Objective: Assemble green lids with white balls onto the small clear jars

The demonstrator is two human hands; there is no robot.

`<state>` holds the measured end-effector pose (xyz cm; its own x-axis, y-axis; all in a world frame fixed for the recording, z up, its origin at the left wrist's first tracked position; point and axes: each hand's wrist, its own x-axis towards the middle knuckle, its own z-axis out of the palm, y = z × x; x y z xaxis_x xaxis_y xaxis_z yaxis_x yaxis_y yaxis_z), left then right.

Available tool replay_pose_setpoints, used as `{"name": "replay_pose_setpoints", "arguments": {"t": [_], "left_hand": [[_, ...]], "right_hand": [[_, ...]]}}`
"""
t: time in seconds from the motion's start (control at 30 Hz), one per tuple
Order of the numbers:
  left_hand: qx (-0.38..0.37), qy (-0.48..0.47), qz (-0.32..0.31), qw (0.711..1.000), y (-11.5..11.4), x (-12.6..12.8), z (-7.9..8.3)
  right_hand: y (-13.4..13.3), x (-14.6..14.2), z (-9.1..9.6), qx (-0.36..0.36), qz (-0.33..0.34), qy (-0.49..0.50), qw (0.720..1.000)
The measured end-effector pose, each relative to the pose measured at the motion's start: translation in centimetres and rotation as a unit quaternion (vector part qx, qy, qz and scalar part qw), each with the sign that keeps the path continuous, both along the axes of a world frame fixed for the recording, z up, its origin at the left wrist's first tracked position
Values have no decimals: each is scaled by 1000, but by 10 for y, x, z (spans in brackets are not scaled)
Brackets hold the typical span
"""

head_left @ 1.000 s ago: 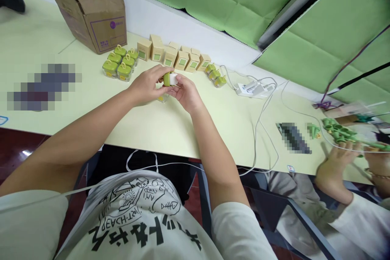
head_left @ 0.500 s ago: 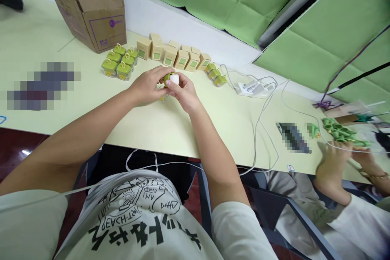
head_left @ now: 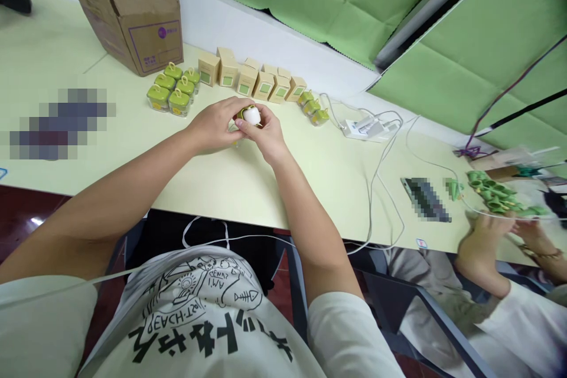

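Both hands meet over the table, a little left of the view's middle. A small olive-green lid-like piece (head_left: 241, 113) sits between them, with a smooth white rounded piece (head_left: 252, 116) against it. My left hand (head_left: 217, 124) is closed round the green side. My right hand (head_left: 268, 133) pinches the white piece from the right, its thumb along the lower edge. Beneath my left fingers part of a small clear container (head_left: 234, 143) shows; whether the hand touches it I cannot tell. Beyond my hands stand several clear containers with green handled lids (head_left: 179, 99).
Several small cardboard boxes (head_left: 245, 80) line the wall beside a large carton (head_left: 155, 29). More green-lidded containers (head_left: 316, 113) stand right of them. A power strip (head_left: 370, 129) trails white cables. At right, another person's hands (head_left: 487, 236) are by green pieces (head_left: 496, 192).
The green and white pieces have turned slightly in my fingers, so more of the white one faces me. The other person's hands have shifted a little among the green pieces.
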<state>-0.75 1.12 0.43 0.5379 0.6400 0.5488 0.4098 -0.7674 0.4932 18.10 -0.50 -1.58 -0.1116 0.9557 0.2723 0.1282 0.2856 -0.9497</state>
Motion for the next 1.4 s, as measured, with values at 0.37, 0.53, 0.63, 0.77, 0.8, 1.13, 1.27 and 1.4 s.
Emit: {"name": "replay_pose_setpoints", "arguments": {"t": [0.37, 0.53, 0.63, 0.77, 0.8, 1.13, 1.27, 1.4], "left_hand": [[-19, -62, -9, 998, 7, -1, -4], [-52, -103, -20, 993, 7, 0, -5], [-77, -122, -29, 989, 5, -2, -4], [-102, -140, -47, 984, 2, -2, -2], [-117, -155, -48, 980, 2, -1, -2], [-308, -378, -28, 872, 20, 14, -8], [-349, -370, -34, 860, 17, 19, -12], [-359, -349, -45, 864, 14, 24, -17]], "right_hand": [[3, 5, -5, 8, -5, -8, 1000], [8, 10, -8, 25, -12, -26, 999], [10, 12, -9, 36, -8, -37, 999], [12, 17, -9, 57, -4, -65, 996], [12, 19, -9, 59, -3, -71, 996], [4, 8, -8, 133, -89, -103, 982], [-2, 3, -6, 199, -125, -144, 961], [-1, 5, -7, 230, -158, -150, 949]]}}
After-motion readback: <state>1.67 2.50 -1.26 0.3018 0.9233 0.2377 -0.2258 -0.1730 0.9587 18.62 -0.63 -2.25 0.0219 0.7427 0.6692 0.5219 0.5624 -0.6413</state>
